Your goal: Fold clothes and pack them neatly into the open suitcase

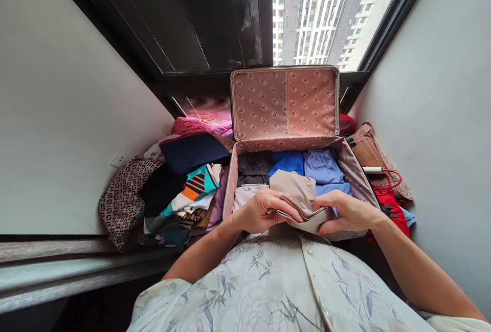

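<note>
A beige piece of clothing (293, 184) is held up over the near side of an open suitcase (229, 181). My left hand (270, 208) grips its left part, fingers tucked into the folds. On the right, my right hand (342, 210) pinches the other end between thumb and fingers. Within the suitcase lie folded clothes: a black piece (253, 164), a bright blue piece (287, 162) and light blue shorts (324, 166). A pale folded garment (247, 195) sits near my left wrist. The garment's lower edge hangs close to my shirt.
The suitcase's pink patterned lid (286, 104) stands upright against the window frame. A heap of mixed clothes (192, 199) lies to the left, with a patterned brown cloth (128, 196). Right of the case are a brown bag (374, 153) and a red item (395, 212). White walls flank both sides.
</note>
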`<move>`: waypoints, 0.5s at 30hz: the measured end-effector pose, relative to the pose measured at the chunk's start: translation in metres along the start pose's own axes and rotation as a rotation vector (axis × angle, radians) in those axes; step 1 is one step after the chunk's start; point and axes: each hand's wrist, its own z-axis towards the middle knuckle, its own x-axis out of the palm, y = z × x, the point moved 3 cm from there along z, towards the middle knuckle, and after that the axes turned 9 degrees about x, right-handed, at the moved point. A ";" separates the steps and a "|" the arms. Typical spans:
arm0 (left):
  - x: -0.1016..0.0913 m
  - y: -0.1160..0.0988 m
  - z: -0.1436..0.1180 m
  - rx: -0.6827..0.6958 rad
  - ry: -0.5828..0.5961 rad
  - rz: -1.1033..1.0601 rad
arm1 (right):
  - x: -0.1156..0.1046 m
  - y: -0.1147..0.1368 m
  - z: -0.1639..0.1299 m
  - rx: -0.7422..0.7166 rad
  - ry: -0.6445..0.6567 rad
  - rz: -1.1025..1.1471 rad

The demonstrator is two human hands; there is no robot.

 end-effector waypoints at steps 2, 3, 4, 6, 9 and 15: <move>-0.004 -0.002 0.000 -0.002 -0.031 0.018 | -0.007 0.000 -0.005 0.018 -0.102 0.020; -0.005 -0.003 0.000 0.004 -0.051 0.029 | -0.010 0.001 -0.008 0.020 -0.152 0.023; -0.007 -0.004 0.001 0.016 -0.078 0.044 | -0.013 0.002 -0.011 0.016 -0.207 0.018; -0.009 -0.006 0.002 0.058 -0.146 0.088 | -0.018 0.005 -0.017 -0.006 -0.345 -0.028; -0.012 -0.007 0.004 0.137 -0.289 0.190 | -0.024 0.007 -0.025 -0.034 -0.527 -0.128; -0.030 -0.012 0.013 0.238 -0.526 0.415 | -0.041 0.010 -0.032 -0.017 -0.724 0.031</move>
